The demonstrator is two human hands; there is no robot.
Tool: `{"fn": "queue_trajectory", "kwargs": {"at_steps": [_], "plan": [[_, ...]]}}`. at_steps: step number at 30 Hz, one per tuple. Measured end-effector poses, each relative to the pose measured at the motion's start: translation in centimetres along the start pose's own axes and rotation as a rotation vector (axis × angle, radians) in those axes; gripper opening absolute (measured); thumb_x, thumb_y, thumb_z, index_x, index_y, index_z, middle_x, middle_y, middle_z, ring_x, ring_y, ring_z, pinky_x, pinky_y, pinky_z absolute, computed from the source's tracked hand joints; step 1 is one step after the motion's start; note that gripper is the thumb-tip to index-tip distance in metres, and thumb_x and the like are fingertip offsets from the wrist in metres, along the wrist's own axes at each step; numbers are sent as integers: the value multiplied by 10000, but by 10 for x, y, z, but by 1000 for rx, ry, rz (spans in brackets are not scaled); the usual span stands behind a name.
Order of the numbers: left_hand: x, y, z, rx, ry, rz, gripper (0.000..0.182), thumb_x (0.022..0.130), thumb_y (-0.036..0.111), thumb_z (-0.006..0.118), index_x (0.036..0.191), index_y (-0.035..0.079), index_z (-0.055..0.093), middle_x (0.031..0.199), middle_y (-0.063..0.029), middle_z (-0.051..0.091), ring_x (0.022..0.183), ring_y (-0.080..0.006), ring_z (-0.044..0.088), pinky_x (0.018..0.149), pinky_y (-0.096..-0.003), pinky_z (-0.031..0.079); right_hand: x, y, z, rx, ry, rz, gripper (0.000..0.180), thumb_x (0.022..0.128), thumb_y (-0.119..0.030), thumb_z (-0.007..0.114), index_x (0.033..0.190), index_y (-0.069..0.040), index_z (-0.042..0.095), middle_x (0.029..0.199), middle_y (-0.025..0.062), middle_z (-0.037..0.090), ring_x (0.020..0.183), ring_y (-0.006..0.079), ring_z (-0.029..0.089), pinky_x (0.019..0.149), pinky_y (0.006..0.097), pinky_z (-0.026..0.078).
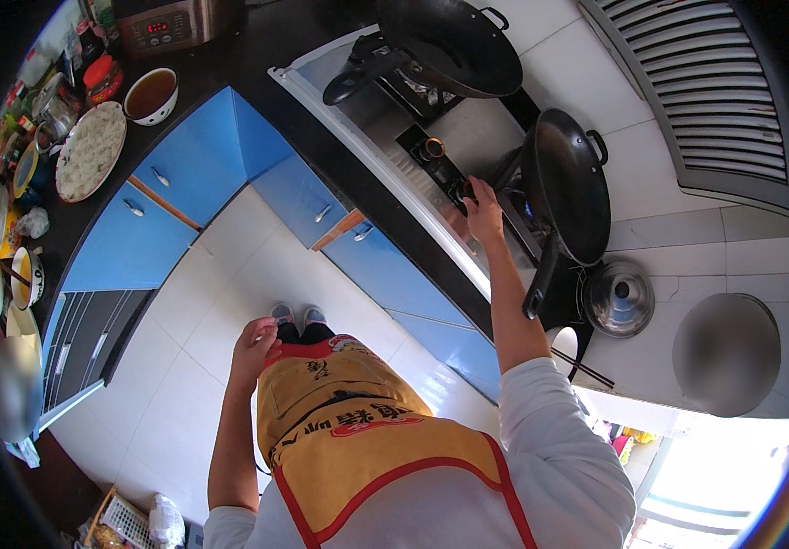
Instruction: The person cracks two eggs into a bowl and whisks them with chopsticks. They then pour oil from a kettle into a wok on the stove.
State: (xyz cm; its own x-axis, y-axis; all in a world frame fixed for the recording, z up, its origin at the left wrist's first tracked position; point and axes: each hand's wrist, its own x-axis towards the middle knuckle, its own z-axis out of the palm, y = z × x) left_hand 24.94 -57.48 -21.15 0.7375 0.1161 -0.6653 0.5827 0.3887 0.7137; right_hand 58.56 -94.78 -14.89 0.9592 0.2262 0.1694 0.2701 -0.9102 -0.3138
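My right hand [485,209] has its fingers on a control knob [466,191] of the two-burner gas stove [476,144]. A second knob [430,148] is to the left of it. On the right burner, where a blue flame shows, stands a black wok [566,189], its handle pointing back past my forearm. Another black wok [456,51] rests over the left burner; both look empty. My left hand [257,343] hangs beside the yellow apron [339,384], fingers slightly curled, with nothing seen in it.
On the left counter are a plate of white food [92,151], a bowl of brown liquid [151,96], a red-lidded jar [102,77] and several bottles and dishes. A metal lid [618,298] and chopsticks [590,370] are right of the stove. A range hood [723,89] is beyond it.
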Motion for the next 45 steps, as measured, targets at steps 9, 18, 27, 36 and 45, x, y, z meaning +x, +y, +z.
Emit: {"fn": "queue_trajectory", "kwargs": {"at_steps": [9,18,27,36,45], "plan": [[-1,-4,-2,-26,12,-7,329,912,207,590,1212,86,534,1069,-52,581,919,-183,597,734,-299,521,0,-5,-3,36,-30,32,502,839,-38,601,1318,-124,478,1316,146,493,1165,356,509,950,405,443],[1,-8,-1,-53,-2,4,342,902,214,599,1212,88,527,1052,-52,581,901,-183,605,741,-296,520,3,-1,-3,7,-65,16,508,838,-28,580,1327,-93,463,1337,164,474,1239,336,452,1031,385,373],[29,10,-75,-161,294,46,336,910,182,561,1227,78,516,1070,-41,555,851,-163,595,716,-296,516,-77,-183,36,674,-10,-140,268,862,16,530,1120,-25,588,1104,154,587,1022,339,572,905,394,448],[194,114,-226,-263,643,278,692,839,20,560,1442,134,241,1444,-91,280,1082,-241,523,797,-399,531,14,-416,319,908,-642,-237,512,813,-33,603,1304,-39,457,1253,152,544,1155,288,536,972,353,424],[239,85,-239,-46,607,361,624,766,-124,451,1322,136,337,1321,-47,418,858,-198,612,648,-320,541,29,-436,404,732,-494,-399,496,737,-174,756,1099,-48,442,1113,114,500,1116,266,488,897,382,410]]}}
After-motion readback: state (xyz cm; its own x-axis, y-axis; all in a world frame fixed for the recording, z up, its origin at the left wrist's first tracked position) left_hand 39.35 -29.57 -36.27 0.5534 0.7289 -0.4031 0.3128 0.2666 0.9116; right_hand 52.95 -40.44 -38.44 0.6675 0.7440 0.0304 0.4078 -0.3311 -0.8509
